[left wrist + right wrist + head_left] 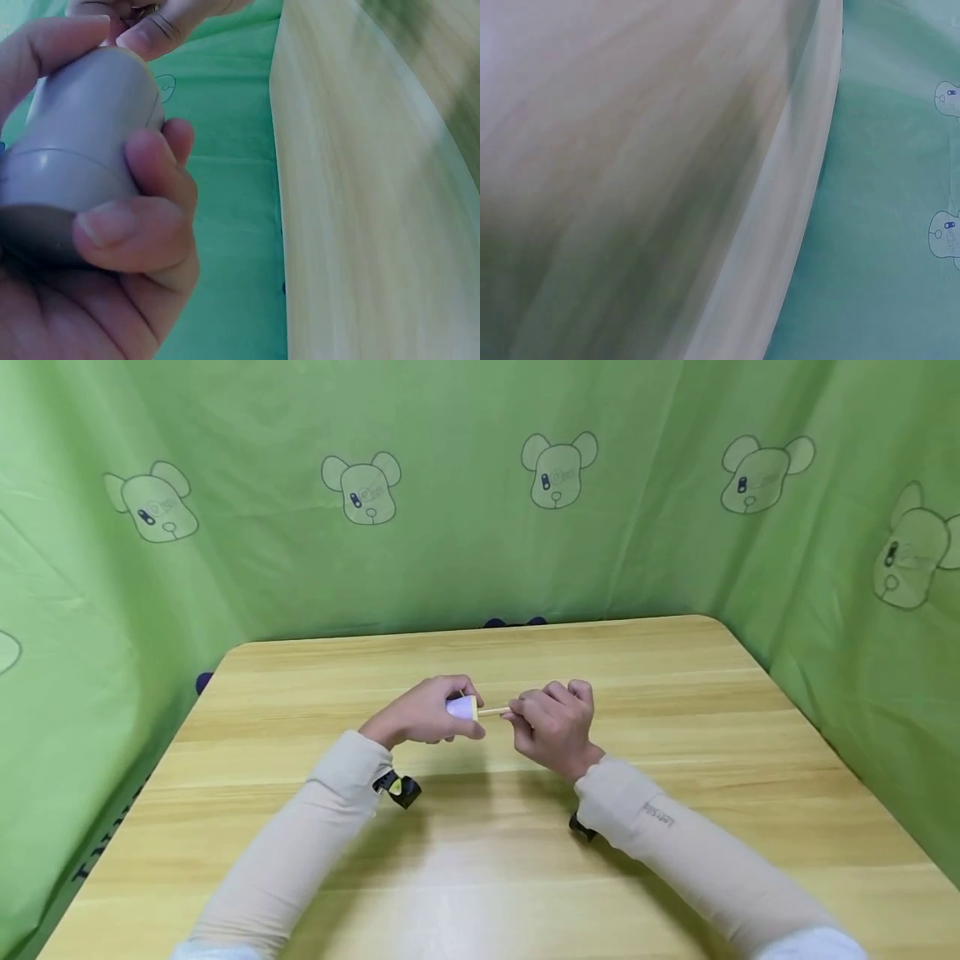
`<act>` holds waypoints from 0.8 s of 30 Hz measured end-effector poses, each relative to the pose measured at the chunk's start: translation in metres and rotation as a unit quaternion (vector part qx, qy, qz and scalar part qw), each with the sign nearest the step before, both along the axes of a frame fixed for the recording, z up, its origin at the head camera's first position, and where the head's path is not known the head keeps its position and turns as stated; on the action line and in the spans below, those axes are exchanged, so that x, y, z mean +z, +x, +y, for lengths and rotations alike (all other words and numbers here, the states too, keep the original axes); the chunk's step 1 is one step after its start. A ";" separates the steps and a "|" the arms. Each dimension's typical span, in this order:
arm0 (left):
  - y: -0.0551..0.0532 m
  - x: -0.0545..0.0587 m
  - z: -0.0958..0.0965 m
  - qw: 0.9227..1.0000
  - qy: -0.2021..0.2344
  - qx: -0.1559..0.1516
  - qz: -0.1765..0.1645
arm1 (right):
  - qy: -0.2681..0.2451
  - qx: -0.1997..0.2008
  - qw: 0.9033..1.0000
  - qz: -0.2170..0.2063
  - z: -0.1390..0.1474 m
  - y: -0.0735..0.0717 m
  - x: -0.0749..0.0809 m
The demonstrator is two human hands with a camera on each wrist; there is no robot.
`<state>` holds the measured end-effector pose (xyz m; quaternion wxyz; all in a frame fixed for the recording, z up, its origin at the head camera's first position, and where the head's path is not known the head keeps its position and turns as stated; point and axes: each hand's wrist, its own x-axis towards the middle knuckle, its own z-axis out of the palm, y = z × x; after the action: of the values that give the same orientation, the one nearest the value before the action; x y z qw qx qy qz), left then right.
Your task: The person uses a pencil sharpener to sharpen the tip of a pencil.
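Over the middle of the table, my left hand grips a lavender, rounded device with a pale yellow rim at its right end. In the left wrist view the fingers wrap around its smooth body, and its dark base sits by the palm. A thin, pale yellow pencil-like stick runs from the yellow-rimmed end to my right hand, which pinches it between thumb and curled fingers. Part of the stick is hidden inside the right hand. The right wrist view does not show the hand.
Both hands are above a light wood-grain table with rounded far corners. Green curtains printed with bear-like heads stand behind it and at both sides. A black wrist camera hangs under the left sleeve.
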<state>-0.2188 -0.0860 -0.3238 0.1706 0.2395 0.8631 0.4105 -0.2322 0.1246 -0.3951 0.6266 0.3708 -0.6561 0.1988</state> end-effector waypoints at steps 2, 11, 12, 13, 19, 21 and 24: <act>0.000 -0.001 0.001 1.000 0.008 0.004 -0.004 | -0.003 -0.007 1.000 0.009 -0.001 -0.001 -0.001; -0.002 -0.009 0.005 0.998 -0.016 0.008 0.067 | 0.028 -0.035 0.999 -0.025 0.001 0.001 0.000; -0.002 -0.009 0.005 0.997 -0.020 0.009 0.078 | 0.032 -0.035 0.998 -0.038 0.002 0.001 0.001; -0.002 -0.010 0.005 0.996 -0.023 0.010 0.088 | 0.036 -0.034 0.997 -0.052 0.002 0.001 0.002; -0.002 -0.017 0.007 0.992 -0.034 0.024 0.122 | 0.083 -0.040 0.974 -0.206 0.006 0.010 0.011; -0.001 -0.019 0.008 0.990 -0.039 0.029 0.131 | 0.106 -0.049 0.950 -0.291 0.007 0.014 0.018; 0.001 -0.024 0.011 0.986 -0.047 0.037 0.154 | 0.138 -0.062 0.879 -0.453 0.007 0.020 0.033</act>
<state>-0.2181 -0.0752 -0.3480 0.0318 0.2598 0.9056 0.3337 -0.2124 0.1315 -0.3625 0.2143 0.2815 -0.9107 0.2134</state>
